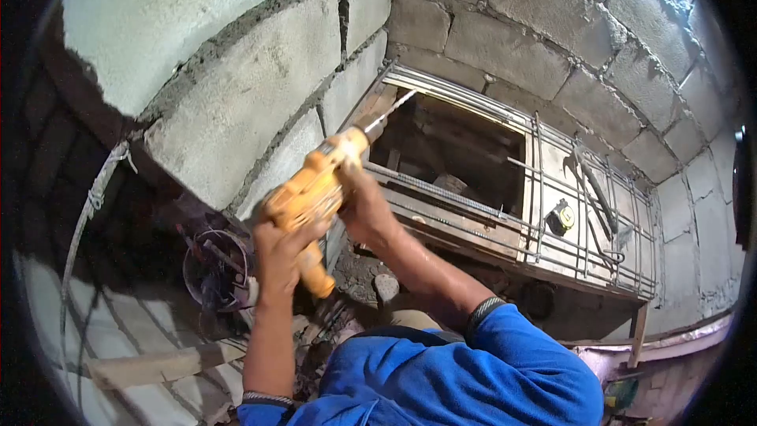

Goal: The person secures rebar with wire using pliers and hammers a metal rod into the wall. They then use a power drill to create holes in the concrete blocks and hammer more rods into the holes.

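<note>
Fingers [272, 230] of the left hand [280, 260] are curled tight round the handle of the yellow drill [311, 189], which I see raised and tilted up to the right in front of the block wall [229, 110]. The right hand [367, 209] clasps the drill's front body, fingers closed around it. The bit [392, 109] points at the upper left corner of the steel bars [473, 99]; I cannot tell whether it touches. Further right, a tape measure [561, 217] sits on the bars.
</note>
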The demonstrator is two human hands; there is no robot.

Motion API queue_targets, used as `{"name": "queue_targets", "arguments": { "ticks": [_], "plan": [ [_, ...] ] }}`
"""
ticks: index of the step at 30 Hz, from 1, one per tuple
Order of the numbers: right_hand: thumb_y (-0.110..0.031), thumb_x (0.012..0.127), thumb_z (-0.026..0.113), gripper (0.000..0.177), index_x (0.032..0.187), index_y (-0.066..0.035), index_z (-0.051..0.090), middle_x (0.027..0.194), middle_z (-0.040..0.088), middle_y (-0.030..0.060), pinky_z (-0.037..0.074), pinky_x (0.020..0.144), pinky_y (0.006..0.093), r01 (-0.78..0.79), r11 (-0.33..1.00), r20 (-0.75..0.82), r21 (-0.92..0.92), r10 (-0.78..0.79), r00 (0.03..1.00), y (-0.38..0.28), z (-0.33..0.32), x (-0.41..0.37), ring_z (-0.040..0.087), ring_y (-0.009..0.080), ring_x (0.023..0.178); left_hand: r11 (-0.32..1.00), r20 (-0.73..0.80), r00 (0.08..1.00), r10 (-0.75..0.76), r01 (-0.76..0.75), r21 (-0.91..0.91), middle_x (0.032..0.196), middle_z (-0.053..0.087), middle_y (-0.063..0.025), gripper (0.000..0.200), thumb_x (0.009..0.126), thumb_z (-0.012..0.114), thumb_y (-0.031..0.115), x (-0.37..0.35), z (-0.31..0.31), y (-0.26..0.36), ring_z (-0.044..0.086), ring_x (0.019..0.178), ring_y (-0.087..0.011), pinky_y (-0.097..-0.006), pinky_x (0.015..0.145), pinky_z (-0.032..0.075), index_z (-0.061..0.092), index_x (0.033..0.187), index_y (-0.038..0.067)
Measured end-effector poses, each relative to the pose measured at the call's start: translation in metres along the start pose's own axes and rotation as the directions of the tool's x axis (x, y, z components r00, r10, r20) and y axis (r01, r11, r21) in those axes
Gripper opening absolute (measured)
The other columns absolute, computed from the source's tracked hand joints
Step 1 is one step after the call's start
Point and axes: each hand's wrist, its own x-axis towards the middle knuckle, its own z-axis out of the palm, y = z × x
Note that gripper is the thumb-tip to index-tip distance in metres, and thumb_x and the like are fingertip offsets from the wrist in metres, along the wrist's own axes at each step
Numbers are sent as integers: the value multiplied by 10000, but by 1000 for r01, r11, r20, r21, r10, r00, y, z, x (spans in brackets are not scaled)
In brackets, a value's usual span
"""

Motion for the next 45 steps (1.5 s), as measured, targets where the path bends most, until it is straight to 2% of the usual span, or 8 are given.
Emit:
{"name": "queue_targets", "arguments": {
  "ticks": [3,5,9,15,19,30,38,45],
  "plan": [
    [-378,1037,528,432,1210,10,602,1068,704,113,569,853,366,-49,999,-229,-1,47,972,-30,-38,65,707,240,928,954,67,978,-197,207,-214,1181,658,-90,594,768,798,30,50,27,-42,649,1045,-204,-358,933,523,558,1311,26],
    [-391,1004,600,442,1179,13,631,1023,712,100,575,810,349,-121,989,-376,-88,79,923,-46,-72,100,710,210,890,910,103,978,-180,205,-360,1158,651,-75,614,803,821,148,70,55,-75,637,1065,-230,-394,952,526,530,1325,6],
    [-403,949,672,472,1098,45,665,936,719,96,571,703,326,-283,909,-484,-305,108,868,-66,-145,157,710,198,786,659,275,859,-431,508,-554,1148,613,-68,591,851,805,221,104,98,-129,630,1050,-262,-484,905,535,510,1346,91],
    [-505,857,724,603,973,86,724,872,720,113,512,617,346,-539,601,-609,-590,108,786,-93,-197,195,649,196,654,638,168,886,-432,432,-637,1096,626,-48,506,851,810,240,158,148,-173,635,966,-245,-423,784,562,548,1263,106],
    [-449,866,729,542,974,81,723,866,728,109,542,643,335,-561,598,-593,-573,170,787,-96,-230,223,689,189,700,604,149,878,-455,427,-673,908,636,-62,366,863,760,129,189,163,-200,634,764,-217,-383,709,556,550,1161,94],
    [-440,930,681,501,1050,45,716,954,736,80,557,739,305,-477,726,-464,-496,243,852,-116,-254,261,709,171,807,617,122,898,-424,384,-687,888,599,-63,320,853,728,80,233,191,-216,612,733,-188,-358,686,550,543,1114,69],
    [-436,967,625,487,1062,33,721,951,731,81,548,727,302,-476,616,-517,-627,127,847,-112,-255,258,696,155,798,616,88,879,-469,397,-681,866,611,-69,296,852,712,77,231,189,-225,621,717,-186,-371,682,555,549,1099,52],
    [-470,996,584,515,1167,9,665,929,715,62,546,723,300,-367,790,-406,-490,166,899,-99,-240,238,688,146,767,711,-64,866,-496,363,-602,842,613,-53,331,822,704,-10,209,186,-200,632,626,-180,-330,595,563,563,1120,22]
  ]
}}
